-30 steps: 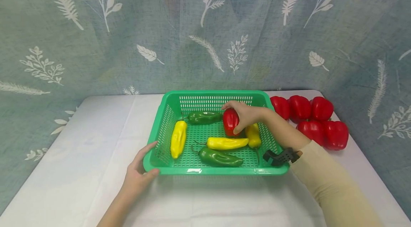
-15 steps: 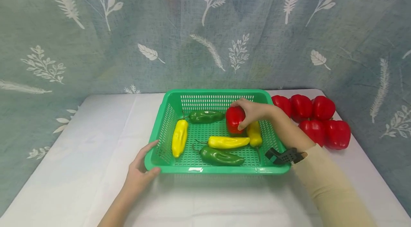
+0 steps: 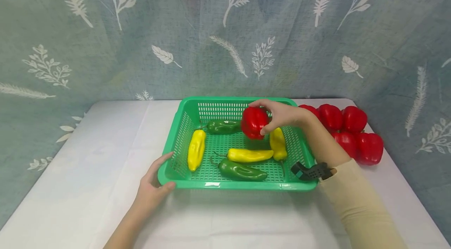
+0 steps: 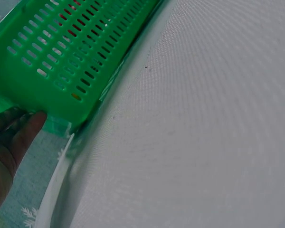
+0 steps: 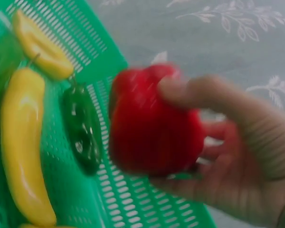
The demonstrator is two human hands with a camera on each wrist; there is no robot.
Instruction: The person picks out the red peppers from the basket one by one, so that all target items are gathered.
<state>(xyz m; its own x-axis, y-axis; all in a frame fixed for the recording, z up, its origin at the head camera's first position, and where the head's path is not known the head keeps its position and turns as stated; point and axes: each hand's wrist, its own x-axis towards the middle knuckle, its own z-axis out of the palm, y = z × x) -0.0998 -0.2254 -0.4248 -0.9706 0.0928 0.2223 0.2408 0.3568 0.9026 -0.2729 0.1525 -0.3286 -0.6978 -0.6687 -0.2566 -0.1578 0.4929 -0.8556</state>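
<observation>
My right hand [image 3: 280, 115] grips a glossy red bell pepper [image 3: 254, 123], thumb on one side and fingers on the other, raised above the floor of a green slotted plastic basket [image 3: 243, 185]. In the right wrist view the same bell pepper [image 5: 149, 123] looks slightly blurred. My left hand [image 3: 151, 188] holds the basket's near left corner between thumb and fingers; the left wrist view shows its fingertips against the green wall [image 4: 57, 95]. Inside lie a green pepper [image 3: 223, 127] at the back, another green pepper [image 3: 243, 170] in front, and yellow peppers at left [image 3: 196, 150], middle [image 3: 249, 156] and right [image 3: 278, 144].
Several more red bell peppers [image 3: 368, 148] stand grouped on the white cloth right of the basket, partly behind my right forearm. A grey-green curtain [image 3: 211, 65] with white leaf prints hangs behind the white-covered table [image 3: 88, 163].
My right hand and the red bell pepper shift slightly right, then rise a little and move back left. The pepper tilts. My left hand stays at the basket corner.
</observation>
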